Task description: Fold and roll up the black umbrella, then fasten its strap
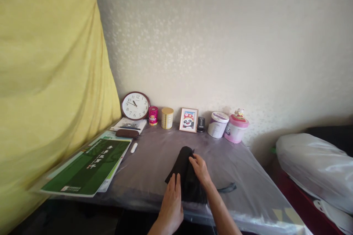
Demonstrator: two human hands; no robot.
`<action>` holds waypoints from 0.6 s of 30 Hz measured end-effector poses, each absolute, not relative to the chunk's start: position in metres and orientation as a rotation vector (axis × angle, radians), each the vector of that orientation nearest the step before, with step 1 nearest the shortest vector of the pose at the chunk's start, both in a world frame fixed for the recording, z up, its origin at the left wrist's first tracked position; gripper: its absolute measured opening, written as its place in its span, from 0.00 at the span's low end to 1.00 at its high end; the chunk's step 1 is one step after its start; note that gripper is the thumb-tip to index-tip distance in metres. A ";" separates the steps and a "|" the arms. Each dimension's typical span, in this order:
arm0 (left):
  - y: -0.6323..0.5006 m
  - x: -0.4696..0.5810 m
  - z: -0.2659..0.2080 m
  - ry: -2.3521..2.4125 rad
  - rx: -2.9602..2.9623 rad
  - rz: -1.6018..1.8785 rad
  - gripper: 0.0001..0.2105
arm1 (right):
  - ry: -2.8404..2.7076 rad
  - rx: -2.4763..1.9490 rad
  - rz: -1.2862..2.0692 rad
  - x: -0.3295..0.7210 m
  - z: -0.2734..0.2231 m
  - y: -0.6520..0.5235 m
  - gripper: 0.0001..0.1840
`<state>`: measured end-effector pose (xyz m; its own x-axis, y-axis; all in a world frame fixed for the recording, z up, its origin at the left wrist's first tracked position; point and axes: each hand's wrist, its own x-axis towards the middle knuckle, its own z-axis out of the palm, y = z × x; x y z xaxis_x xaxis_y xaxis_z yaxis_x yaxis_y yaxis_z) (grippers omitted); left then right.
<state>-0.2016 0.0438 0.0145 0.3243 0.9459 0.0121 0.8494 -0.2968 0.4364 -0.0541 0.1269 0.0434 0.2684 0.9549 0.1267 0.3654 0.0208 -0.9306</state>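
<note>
A black bundle of rolled or folded fabric (184, 165) lies near the front edge of the table, long side running away from me. My left hand (171, 200) rests against its lower left side, fingers stretched out and close together. Higher up, my right hand (200, 169) has its fingers bent onto the bundle's right edge, seemingly gripping the cloth. The right thumb is mostly hidden. A dark strap or cord (228, 188) lies on the table to the right of the bundle.
A grey covered table (154, 169) stands against the wall. Green books (82, 167), a brown case (127, 133) and a small white object (134, 148) lie left. Along the back are a clock (135, 105), tins, a framed panda picture (188, 120) and tubs (218, 125).
</note>
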 end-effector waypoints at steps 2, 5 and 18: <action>0.045 -0.202 0.015 1.606 2.261 0.345 0.41 | -1.250 -1.540 0.708 -0.068 0.044 0.135 0.23; 0.046 -0.203 0.016 1.612 2.281 0.314 0.40 | -1.298 -1.582 0.662 -0.082 0.042 0.145 0.20; 0.050 -0.213 0.013 1.588 2.214 0.430 0.35 | -1.639 -1.817 0.622 -0.099 0.038 0.152 0.15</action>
<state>-0.2135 0.0504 0.0129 0.3143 0.9490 0.0255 0.8323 -0.2884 0.4734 -0.0994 0.1520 0.0376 0.1245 0.9908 0.0536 0.7056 -0.0504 -0.7068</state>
